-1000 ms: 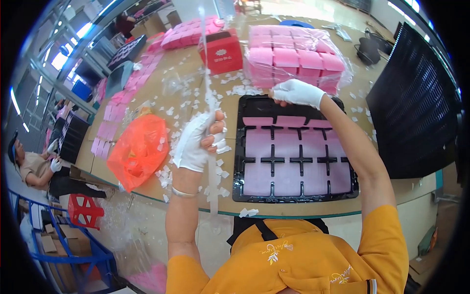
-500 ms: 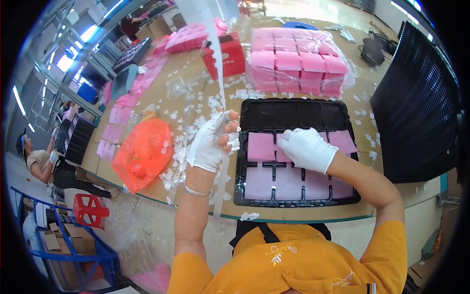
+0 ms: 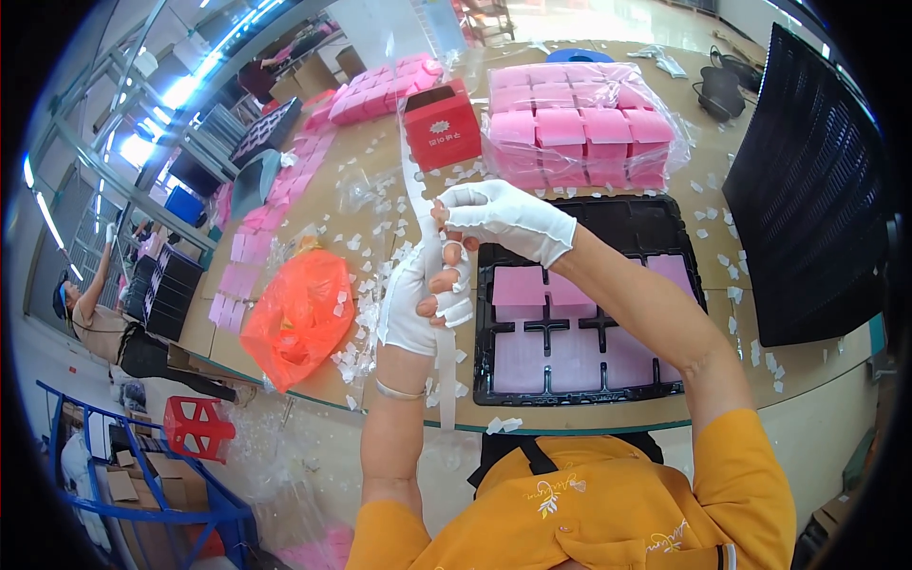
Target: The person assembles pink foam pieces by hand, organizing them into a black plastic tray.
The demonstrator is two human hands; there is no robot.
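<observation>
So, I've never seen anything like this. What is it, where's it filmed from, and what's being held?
There's no machine: it's a person working by hand, wearing a head camera that looks down. Its wide lens bends straight edges. The gloved left hand grips a long pale strip; the gloved right hand is up at it too, though whether it pinches anything is unclear. On the table sit a black tray holding pink blocks, a plastic-wrapped pink stack, a red box, an orange plastic bag and scattered white scraps.
</observation>
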